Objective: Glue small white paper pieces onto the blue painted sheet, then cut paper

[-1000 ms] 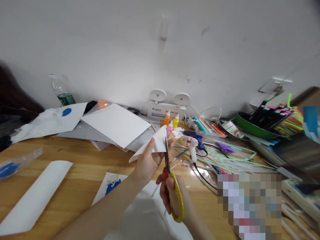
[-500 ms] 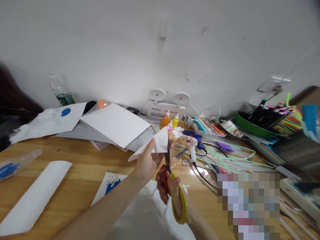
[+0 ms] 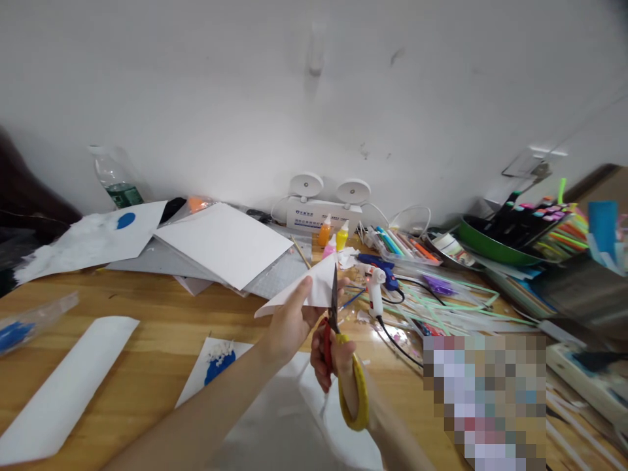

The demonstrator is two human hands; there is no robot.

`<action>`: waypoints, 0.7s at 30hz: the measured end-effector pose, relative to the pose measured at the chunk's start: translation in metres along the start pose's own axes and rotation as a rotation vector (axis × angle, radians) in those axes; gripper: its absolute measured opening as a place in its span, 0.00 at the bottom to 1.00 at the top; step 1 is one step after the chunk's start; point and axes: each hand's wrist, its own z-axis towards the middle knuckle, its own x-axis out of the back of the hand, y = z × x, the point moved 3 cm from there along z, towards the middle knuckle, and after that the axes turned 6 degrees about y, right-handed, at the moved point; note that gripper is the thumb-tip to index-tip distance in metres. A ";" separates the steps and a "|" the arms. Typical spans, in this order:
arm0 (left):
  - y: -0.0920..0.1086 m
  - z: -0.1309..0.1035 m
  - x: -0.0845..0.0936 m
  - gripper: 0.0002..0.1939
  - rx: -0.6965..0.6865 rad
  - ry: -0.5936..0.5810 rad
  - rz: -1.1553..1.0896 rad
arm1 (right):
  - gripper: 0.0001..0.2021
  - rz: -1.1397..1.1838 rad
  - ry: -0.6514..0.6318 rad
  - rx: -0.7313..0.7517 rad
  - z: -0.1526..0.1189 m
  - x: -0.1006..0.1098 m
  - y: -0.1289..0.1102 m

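My left hand pinches a folded white paper, thumb on top and fingers underneath. My right hand is closed round the scissors, which have one yellow and one red handle. Their dark blades point up and lie along the paper's right edge, nearly together. Under both forearms are white sheets on the wooden table. One sheet beside my left forearm carries a patch of blue material with white crumbs.
A white glue gun with a black cord and a blue glue gun lie right of the paper. Paint bottles stand behind. White boards and a curled white strip are left; a green pan of markers is right.
The folded paper and the scissors have shifted slightly to the right. The scissor blades look closer to upright. Both hands keep their hold, and the camera view has moved a little.
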 end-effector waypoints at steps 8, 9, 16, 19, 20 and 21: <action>0.000 -0.001 -0.001 0.18 -0.013 -0.016 -0.017 | 0.33 0.006 0.049 0.039 -0.001 0.000 -0.010; 0.000 -0.002 -0.001 0.18 -0.015 -0.010 -0.027 | 0.32 0.025 0.056 0.031 -0.001 0.000 -0.010; 0.001 -0.002 -0.002 0.18 0.001 0.018 -0.042 | 0.31 0.056 0.104 -0.018 -0.002 -0.003 -0.017; 0.001 -0.002 -0.003 0.19 -0.001 0.012 -0.044 | 0.31 0.030 0.115 -0.033 -0.002 -0.003 -0.016; 0.001 -0.002 -0.003 0.19 -0.003 0.008 -0.045 | 0.31 0.021 0.123 -0.036 -0.002 -0.003 -0.015; 0.001 -0.002 -0.003 0.19 -0.007 0.002 -0.046 | 0.31 0.014 0.124 -0.042 -0.002 -0.002 -0.015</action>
